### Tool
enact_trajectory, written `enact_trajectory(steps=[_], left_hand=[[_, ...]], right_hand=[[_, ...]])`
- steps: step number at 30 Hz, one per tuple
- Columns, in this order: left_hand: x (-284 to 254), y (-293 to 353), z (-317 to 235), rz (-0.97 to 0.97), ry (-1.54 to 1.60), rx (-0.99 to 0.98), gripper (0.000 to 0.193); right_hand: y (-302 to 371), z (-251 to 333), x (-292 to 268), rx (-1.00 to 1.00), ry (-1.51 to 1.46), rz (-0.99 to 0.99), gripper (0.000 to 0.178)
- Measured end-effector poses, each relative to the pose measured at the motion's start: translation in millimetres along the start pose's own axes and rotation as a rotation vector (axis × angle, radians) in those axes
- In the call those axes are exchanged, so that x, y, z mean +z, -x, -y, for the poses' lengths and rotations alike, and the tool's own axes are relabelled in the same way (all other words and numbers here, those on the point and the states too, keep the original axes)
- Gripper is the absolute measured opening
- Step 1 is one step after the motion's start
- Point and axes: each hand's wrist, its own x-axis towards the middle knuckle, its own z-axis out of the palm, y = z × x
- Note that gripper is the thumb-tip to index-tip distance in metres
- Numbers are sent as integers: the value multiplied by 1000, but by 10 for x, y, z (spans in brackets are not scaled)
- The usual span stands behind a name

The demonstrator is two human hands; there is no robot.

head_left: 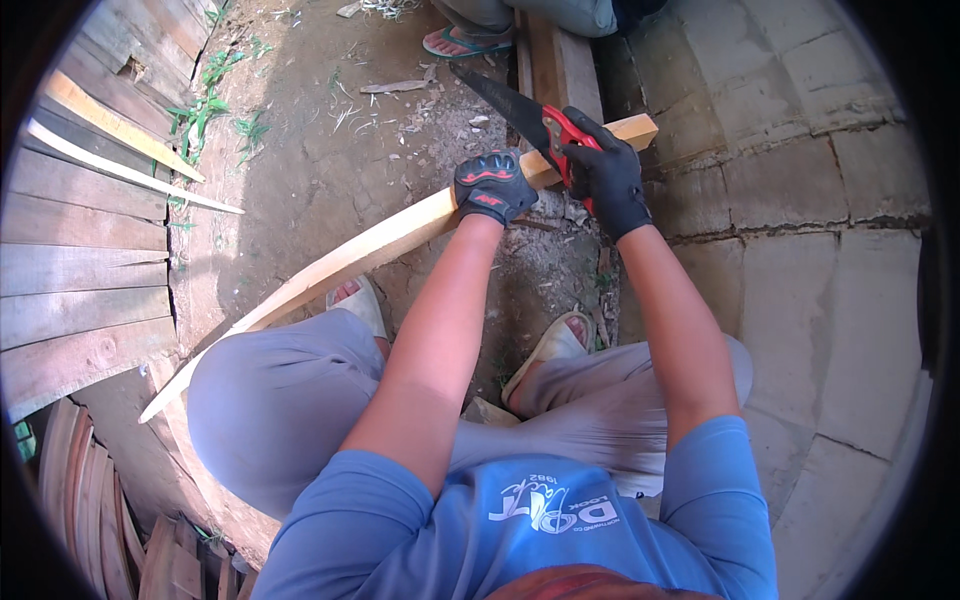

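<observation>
- Looking at the head view (only one you've got), your right grip point(605, 175) is wrapped around the red handle of the saw point(522, 115), black blade angled away from you and off to the left.
- Your left grip point(492, 186) is closed over the long pale timber point(370, 245), knuckles up, fingertips out of sight. That's pretty close to the saw handle, btw.
- The timber runs slantwise across in front of you: squared end past your right grip, thin tapered end down beside your left knee point(265, 400).
- Can't tell if the teeth touch the wood, since the handle and glove cover that bit.
- Biggest worry imo: the blade could hop sideways into your left glove, because that grip sits so near it. A bad angle or a rushed push would do it.
- The timber could also roll or swing. I only see one hand pinning it, and that long tail would lever it around if your hold slackens.
- Watch the other person's foot point(468, 42) too, in a flip-flop, near the blade tip from this angle. A slip forward might reach it.
- And your own sandals point(548, 350) leave toes bare, so a dropped saw would hurt.
</observation>
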Motion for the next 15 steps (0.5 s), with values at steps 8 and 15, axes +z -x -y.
enact_trajectory(steps=[8,15], left_hand=[[-129,-46,46,98,4,-44,45],[-51,-18,15,62,3,-28,41]], right_hand=[[746,294,-369,260,-236,-30,33],[1929,1086,-1180,301,129,-117,51]])
